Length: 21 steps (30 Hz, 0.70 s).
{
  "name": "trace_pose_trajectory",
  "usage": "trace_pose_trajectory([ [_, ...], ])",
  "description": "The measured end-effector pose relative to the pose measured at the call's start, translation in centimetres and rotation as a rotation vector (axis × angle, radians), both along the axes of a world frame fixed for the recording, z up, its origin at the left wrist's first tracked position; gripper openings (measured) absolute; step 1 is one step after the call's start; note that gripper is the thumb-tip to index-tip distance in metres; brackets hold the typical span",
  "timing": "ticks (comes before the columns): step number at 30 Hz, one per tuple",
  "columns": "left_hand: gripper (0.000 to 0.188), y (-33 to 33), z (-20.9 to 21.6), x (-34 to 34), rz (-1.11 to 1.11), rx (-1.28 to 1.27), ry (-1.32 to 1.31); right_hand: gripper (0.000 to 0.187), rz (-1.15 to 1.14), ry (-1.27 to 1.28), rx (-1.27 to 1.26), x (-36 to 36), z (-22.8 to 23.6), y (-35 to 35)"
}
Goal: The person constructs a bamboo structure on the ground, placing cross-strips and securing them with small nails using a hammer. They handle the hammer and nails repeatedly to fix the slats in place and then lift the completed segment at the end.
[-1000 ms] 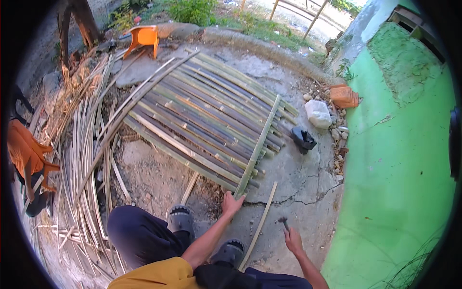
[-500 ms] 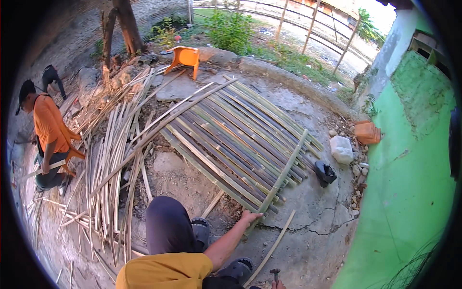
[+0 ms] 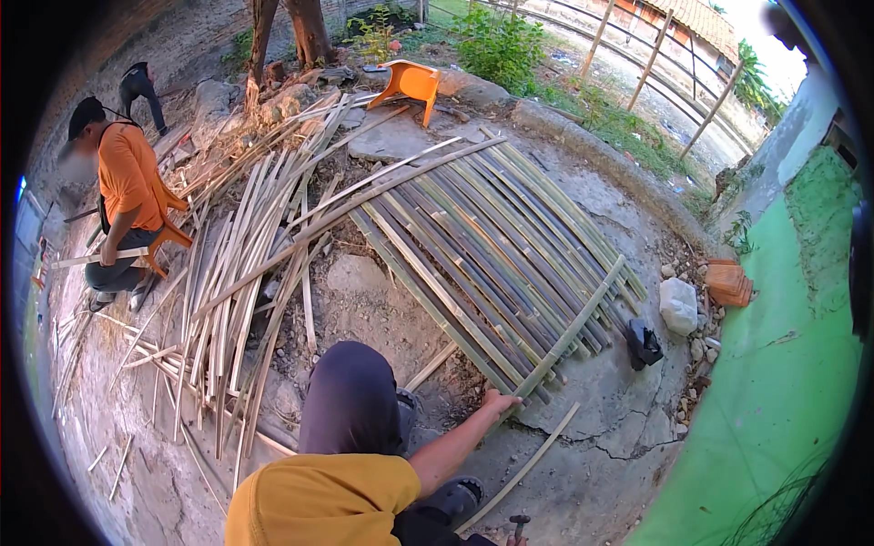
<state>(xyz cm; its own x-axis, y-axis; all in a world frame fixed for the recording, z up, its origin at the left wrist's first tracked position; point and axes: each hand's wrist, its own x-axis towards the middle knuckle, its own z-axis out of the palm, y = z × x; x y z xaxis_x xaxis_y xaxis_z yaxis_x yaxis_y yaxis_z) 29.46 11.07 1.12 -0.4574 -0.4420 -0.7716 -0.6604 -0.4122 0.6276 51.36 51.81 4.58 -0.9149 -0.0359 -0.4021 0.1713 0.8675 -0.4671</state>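
Observation:
My left hand [image 3: 500,401] is closed around the near end of a greenish bamboo pole [image 3: 574,328]. That pole lies crosswise over the near ends of a panel of bamboo slats [image 3: 482,259], placed side by side on the ground. At the bottom edge my right hand [image 3: 516,540] is partly cut off by the frame. Its fingers are closed on the handle of a hammer [image 3: 520,521], whose dark head points up. Between my hands a loose bamboo strip [image 3: 523,469] lies on the concrete, near my shoe [image 3: 452,499].
A large heap of split bamboo [image 3: 246,291] spreads to the left. Beyond it a person in orange [image 3: 127,182] sits on an orange chair [image 3: 167,238]; another person [image 3: 141,94] bends behind. Right of the panel are a black bag [image 3: 644,345], a whitish jerrycan [image 3: 678,305] and a green wall [image 3: 774,391].
The view has shifted, so the scene sits further right and slightly lower. My left hand keeps its hold on the bamboo pole, and my right hand still has the hammer low down.

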Motion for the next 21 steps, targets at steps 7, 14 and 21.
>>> trace_pose_trajectory([
  [7,0.063,-0.6,-2.1,-0.1,-0.055,0.111,0.158,0.024,0.049,-0.015,0.044,0.5,2.3,2.0],
  [14,0.058,-1.4,-2.7,-0.7,-0.093,0.187,0.157,0.029,-0.009,-0.023,-0.004,-0.9,5.1,-0.2],
  [21,0.058,-0.8,-1.2,-0.2,-0.111,0.241,0.176,0.029,-0.084,-0.086,0.024,0.7,4.2,-0.9],
])
